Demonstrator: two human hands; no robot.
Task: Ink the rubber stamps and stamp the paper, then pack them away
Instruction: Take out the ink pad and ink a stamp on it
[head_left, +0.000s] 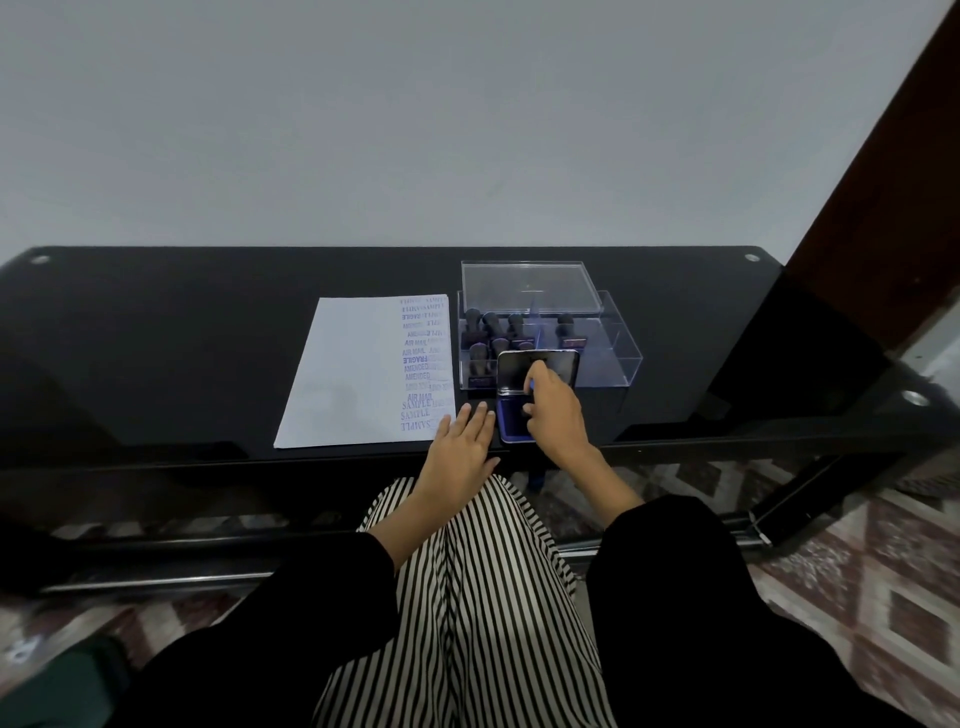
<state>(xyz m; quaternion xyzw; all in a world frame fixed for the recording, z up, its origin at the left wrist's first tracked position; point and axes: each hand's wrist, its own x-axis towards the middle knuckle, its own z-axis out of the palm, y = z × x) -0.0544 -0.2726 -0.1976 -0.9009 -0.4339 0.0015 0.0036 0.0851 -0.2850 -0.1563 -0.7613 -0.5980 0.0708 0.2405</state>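
right hand grip: the right hand (553, 410) is pinching the raised lid (537, 370) of the ink pad (511, 421) between fingertips and thumb, seemingly closing it.
left hand grip: the left hand (460, 441) is lying flat and holding nothing, fingers spread, touching the near right corner of the paper (353, 374).
stamps: the rubber stamps (498, 332) are standing upright in the clear box (613, 353) just beyond the pinch; the box's loose cover (524, 283) is leaning behind them.
risk, ink: the pinching fingertips are looking blue-stained; i judge they could be smearing the lid or the paper just left of the grip.
risk, slip: the pad is sitting near the edge of the glossy black table (182, 338); a hard push on the lid could be sliding it off.
risk, pinch: a finger under the lid could be getting caught.
materials: the lid is looking smooth and reflective, the box hard transparent plastic, the paper thin and matte, carrying purple prints down its right side.
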